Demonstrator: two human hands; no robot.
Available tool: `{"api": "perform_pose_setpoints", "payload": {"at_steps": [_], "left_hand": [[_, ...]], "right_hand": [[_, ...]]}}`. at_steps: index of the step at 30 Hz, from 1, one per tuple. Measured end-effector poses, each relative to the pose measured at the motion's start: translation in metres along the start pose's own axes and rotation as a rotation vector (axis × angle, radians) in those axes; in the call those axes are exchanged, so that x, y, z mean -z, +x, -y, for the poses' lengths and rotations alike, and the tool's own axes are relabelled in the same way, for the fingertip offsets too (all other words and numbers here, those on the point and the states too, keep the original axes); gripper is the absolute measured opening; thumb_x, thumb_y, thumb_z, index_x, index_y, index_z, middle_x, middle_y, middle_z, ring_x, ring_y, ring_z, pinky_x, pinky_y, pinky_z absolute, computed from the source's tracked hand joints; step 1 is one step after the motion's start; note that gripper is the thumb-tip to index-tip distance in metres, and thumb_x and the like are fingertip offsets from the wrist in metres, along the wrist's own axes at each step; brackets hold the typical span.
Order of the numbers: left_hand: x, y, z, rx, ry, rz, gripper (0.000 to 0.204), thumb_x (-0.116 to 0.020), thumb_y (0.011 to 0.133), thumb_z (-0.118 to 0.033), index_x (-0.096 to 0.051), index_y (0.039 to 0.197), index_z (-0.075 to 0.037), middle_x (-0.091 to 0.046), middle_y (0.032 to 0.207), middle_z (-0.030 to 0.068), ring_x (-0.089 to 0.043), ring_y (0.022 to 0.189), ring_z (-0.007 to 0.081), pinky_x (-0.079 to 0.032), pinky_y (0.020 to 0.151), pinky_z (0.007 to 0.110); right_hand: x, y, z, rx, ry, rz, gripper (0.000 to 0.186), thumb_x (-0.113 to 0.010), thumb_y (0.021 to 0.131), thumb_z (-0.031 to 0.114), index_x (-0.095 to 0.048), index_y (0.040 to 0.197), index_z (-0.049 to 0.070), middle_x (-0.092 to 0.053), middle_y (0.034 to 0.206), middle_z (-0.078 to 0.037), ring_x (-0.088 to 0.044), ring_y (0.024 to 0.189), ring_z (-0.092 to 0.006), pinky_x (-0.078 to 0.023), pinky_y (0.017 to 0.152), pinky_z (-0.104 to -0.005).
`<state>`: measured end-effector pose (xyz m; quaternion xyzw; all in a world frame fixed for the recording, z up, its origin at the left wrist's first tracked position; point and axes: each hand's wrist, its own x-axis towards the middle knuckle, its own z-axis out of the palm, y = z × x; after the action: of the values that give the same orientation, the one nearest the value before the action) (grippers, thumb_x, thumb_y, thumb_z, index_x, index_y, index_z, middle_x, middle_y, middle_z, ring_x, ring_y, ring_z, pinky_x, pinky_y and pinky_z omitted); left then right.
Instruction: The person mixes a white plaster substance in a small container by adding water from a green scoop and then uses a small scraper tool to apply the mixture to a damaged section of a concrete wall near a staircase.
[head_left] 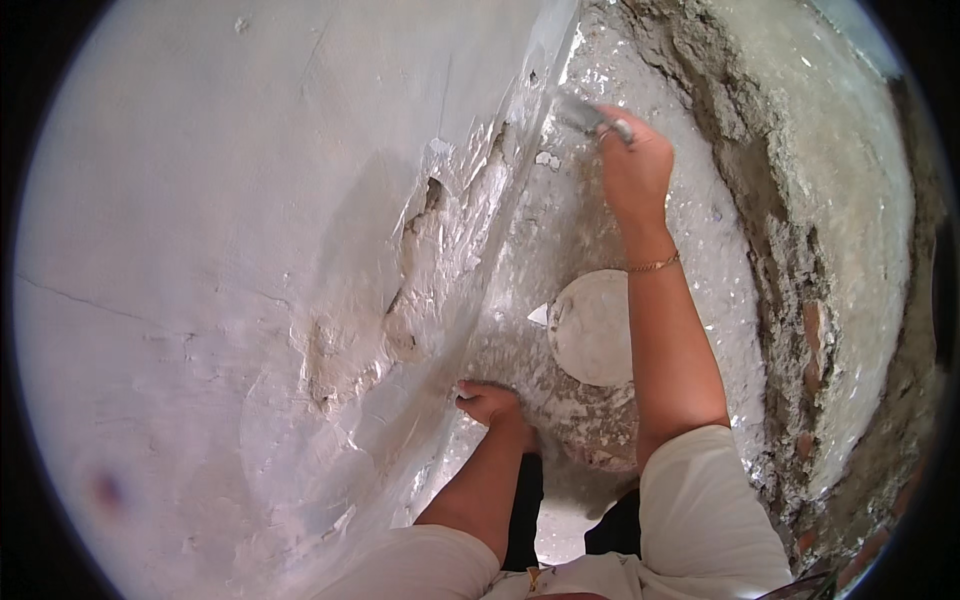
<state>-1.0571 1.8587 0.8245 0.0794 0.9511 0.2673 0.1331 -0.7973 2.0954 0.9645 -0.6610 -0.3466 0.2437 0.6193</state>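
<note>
My right hand (637, 165), stretched out ahead, is closed round the handle of a scraper (575, 112). The scraper's flat grey blade, a little blurred, points left to the bottom edge of the pale wall (190, 150). Nearer to me, my left hand (490, 402) is curled beside the same wall. A small dark thing shows at its fingertips, too little of it to name. Between the hands, the wall's paint is peeling in a rough strip (450, 235) with a few dark holes.
A round whitish disc (590, 328) lies on the dusty floor (545, 215), partly behind my right forearm. White flakes are scattered about it. On the right, a broken ridge of crumbling plaster (780, 230) with exposed brick curves along another wall (850, 200).
</note>
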Motion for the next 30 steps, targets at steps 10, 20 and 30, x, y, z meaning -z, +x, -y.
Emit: {"api": "perform_pose_setpoints", "payload": {"at_steps": [10,20,30], "left_hand": [[0.003,-0.012,-0.013,0.012,0.051,0.05,0.08,-0.031,0.093,-0.059,-0.035,0.135,0.009,-0.052,0.121,0.0364,-0.052,0.111,0.0491,-0.04,0.097,0.052],[0.005,-0.015,-0.017,-0.012,0.053,0.064,0.079,-0.031,0.094,-0.057,-0.033,0.135,0.011,-0.048,0.124,0.0379,-0.051,0.113,0.0496,-0.041,0.098,0.052],[0.006,-0.011,-0.015,0.022,0.036,0.074,0.076,-0.031,0.095,-0.057,-0.034,0.135,0.007,-0.051,0.121,0.0357,-0.052,0.111,0.0493,-0.041,0.097,0.052]], "right_hand": [[-0.041,-0.047,0.005,0.368,-0.268,-0.023,0.031,-0.054,0.076,-0.002,-0.067,0.103,0.004,-0.067,0.099,-0.017,-0.063,0.089,-0.0337,-0.05,0.078,-0.0415],[-0.053,-0.022,0.016,0.316,-0.399,-0.038,0.025,-0.06,0.081,0.004,-0.069,0.104,0.007,-0.068,0.098,-0.012,-0.063,0.075,-0.0284,-0.05,0.073,-0.0377],[-0.009,0.027,0.012,-0.137,0.125,-0.103,0.022,-0.057,0.084,0.005,-0.069,0.101,0.0,-0.067,0.075,-0.012,-0.063,0.071,-0.0165,-0.048,0.069,-0.0293]]}}
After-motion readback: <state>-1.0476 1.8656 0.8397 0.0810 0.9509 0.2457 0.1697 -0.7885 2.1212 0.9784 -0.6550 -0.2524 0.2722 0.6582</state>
